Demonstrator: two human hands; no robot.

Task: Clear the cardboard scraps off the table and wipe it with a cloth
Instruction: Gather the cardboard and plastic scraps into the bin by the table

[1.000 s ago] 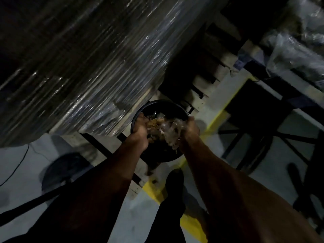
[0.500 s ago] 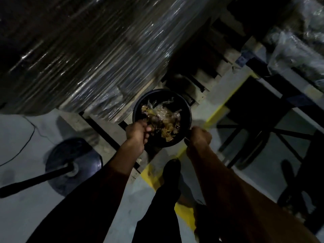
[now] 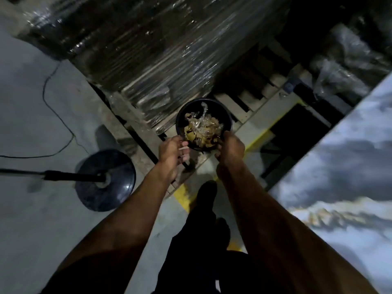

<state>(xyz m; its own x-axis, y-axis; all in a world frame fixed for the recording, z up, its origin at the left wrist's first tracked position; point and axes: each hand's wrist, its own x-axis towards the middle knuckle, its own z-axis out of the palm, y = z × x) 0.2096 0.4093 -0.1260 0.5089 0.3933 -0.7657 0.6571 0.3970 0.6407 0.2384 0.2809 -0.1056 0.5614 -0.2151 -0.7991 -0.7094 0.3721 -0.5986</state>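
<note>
Two bare hands are extended over a round black bin (image 3: pixel 226 122) that stands on the floor against a wooden pallet (image 3: pixel 257 107). The bin holds brown cardboard scraps (image 3: pixel 192 132) mixed with crumpled clear plastic film (image 3: pixel 204 124), piled toward its near side. The left hand (image 3: pixel 172 152) is just beside the bin's near-left rim, fingers loosely curled; whether it grasps anything cannot be told in the dim light. The right hand (image 3: pixel 230 148) is at the near-right rim, fingers bent down over the scraps; its grasp likewise cannot be told. A stretch-wrapped stack (image 3: pixel 148 49) occupies the pallet behind the bin. A black round stand base (image 3: pixel 110 181) sits on the floor to the left. The pale table (image 3: pixel 339 177) edge runs along the right side of the view
</note>
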